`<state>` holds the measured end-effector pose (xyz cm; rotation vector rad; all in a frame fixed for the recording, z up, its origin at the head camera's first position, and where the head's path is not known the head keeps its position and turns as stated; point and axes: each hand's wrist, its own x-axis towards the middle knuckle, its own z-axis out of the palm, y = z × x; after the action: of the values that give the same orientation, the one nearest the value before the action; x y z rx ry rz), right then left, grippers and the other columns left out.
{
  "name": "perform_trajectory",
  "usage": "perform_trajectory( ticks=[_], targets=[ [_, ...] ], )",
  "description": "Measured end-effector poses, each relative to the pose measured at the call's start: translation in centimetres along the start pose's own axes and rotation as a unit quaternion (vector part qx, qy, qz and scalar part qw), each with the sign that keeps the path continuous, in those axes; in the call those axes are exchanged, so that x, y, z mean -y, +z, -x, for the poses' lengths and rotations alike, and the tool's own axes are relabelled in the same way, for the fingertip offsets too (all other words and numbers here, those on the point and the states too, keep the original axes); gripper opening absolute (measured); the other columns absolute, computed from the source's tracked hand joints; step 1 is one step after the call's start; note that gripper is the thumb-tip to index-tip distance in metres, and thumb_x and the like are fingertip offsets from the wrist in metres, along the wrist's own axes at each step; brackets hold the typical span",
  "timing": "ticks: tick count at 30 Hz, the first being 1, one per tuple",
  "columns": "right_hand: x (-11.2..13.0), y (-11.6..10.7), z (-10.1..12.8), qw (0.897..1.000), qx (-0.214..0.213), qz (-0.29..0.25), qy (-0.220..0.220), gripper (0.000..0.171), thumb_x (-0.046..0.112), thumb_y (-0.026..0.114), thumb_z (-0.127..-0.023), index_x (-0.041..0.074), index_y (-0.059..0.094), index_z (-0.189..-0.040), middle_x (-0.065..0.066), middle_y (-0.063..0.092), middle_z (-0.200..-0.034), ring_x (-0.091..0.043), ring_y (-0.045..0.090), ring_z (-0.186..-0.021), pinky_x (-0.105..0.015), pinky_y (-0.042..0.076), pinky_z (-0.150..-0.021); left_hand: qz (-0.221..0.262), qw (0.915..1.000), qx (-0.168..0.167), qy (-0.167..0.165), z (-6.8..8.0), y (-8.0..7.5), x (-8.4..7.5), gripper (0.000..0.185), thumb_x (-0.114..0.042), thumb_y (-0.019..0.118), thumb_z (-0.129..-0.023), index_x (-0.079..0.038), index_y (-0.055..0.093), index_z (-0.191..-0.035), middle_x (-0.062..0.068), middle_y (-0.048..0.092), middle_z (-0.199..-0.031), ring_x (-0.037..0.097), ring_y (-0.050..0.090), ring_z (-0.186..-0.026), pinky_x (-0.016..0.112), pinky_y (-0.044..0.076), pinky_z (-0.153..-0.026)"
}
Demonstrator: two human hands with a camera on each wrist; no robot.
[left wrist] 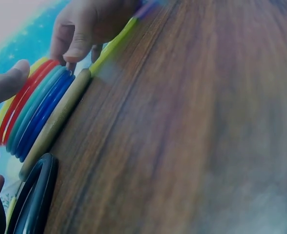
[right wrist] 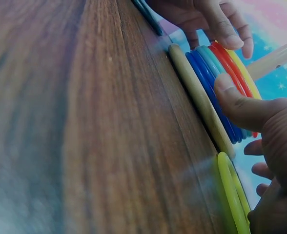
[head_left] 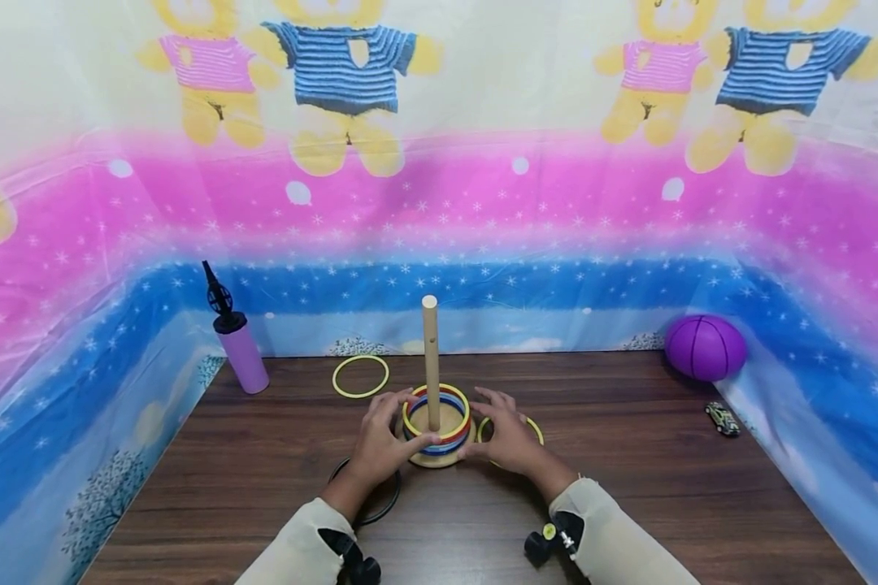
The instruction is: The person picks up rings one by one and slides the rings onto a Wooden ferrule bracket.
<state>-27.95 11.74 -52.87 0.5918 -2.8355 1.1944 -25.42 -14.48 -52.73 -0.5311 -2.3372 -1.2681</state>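
A wooden peg (head_left: pixel 430 357) stands on a round wooden base (head_left: pixel 436 459) at the table's middle. Stacked around the peg are several coloured rings (head_left: pixel 439 422), yellow on top, then red and blue. My left hand (head_left: pixel 397 424) cups the stack from the left, its thumb (left wrist: pixel 9 80) against the rings (left wrist: pixel 36 107). From the right, my right hand (head_left: pixel 488 422) cups it too, thumb (right wrist: pixel 234 95) pressed on the blue rings (right wrist: pixel 216 78). A yellow ring (head_left: pixel 534 426) lies flat under the right hand. A black ring (head_left: pixel 384 504) lies under the left wrist.
Another yellow ring (head_left: pixel 361 376) lies behind the peg to the left. A purple pump (head_left: pixel 240 345) stands at the back left, a purple ball (head_left: pixel 705 348) at the back right, and a small toy car (head_left: pixel 722 418) near it. Printed plastic sheeting walls in the wooden table (head_left: pixel 629 487).
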Motion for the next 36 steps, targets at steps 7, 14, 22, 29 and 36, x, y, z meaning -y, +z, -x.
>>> perform_trajectory(
  ticks=[7,14,22,29,36],
  targets=[
    [0.1,0.0,0.0,1.000,0.001,-0.001,-0.003,0.086,0.040,0.099,-0.082,0.010,0.064,-0.154,-0.009,0.039,-0.176,-0.045,0.024,-0.166,-0.082,0.019,-0.126,0.006,0.9998,0.006,-0.016,0.1,0.1,0.2,0.070,-0.027,0.102,-0.079,-0.009,0.069,-0.139,0.017,0.066,-0.146,0.037,0.058,-0.134,0.068,0.051,-0.110],
    [0.3,-0.1,0.0,1.000,0.007,0.009,-0.002,0.081,0.038,0.099,-0.082,0.013,0.066,-0.153,-0.009,0.040,-0.175,-0.045,0.023,-0.166,-0.082,0.018,-0.126,0.011,0.9993,0.000,-0.036,0.1,-0.3,-0.2,0.078,-0.025,0.102,-0.078,-0.007,0.065,-0.144,0.018,0.063,-0.151,0.042,0.055,-0.140,0.070,0.049,-0.112],
    [0.3,-0.1,0.0,1.000,0.002,0.015,0.005,0.080,0.039,0.099,-0.082,0.013,0.068,-0.151,-0.008,0.042,-0.174,-0.043,0.022,-0.167,-0.081,0.018,-0.127,-0.018,0.9988,-0.041,-0.021,-0.7,-2.7,0.6,0.078,-0.026,0.101,-0.080,-0.004,0.065,-0.146,0.023,0.064,-0.151,0.048,0.056,-0.144,0.074,0.045,-0.115],
    [0.5,-0.1,0.1,1.000,0.006,0.010,0.009,0.080,0.039,0.099,-0.081,0.010,0.069,-0.149,-0.008,0.044,-0.173,-0.043,0.022,-0.167,-0.081,0.015,-0.127,-0.049,0.9952,-0.056,-0.064,-1.7,-5.5,2.7,0.082,-0.030,0.099,-0.082,-0.006,0.063,-0.152,0.026,0.056,-0.157,0.048,0.053,-0.148,0.071,0.044,-0.120],
    [0.4,0.0,0.0,1.000,0.008,0.008,0.005,0.080,0.039,0.100,-0.081,0.010,0.069,-0.149,-0.008,0.044,-0.173,-0.044,0.021,-0.167,-0.084,0.013,-0.125,-0.088,0.9876,-0.030,-0.126,-2.9,-6.9,3.6,0.086,-0.041,0.094,-0.086,-0.010,0.059,-0.157,0.026,0.044,-0.164,0.052,0.045,-0.148,0.077,0.031,-0.118]
  ],
)
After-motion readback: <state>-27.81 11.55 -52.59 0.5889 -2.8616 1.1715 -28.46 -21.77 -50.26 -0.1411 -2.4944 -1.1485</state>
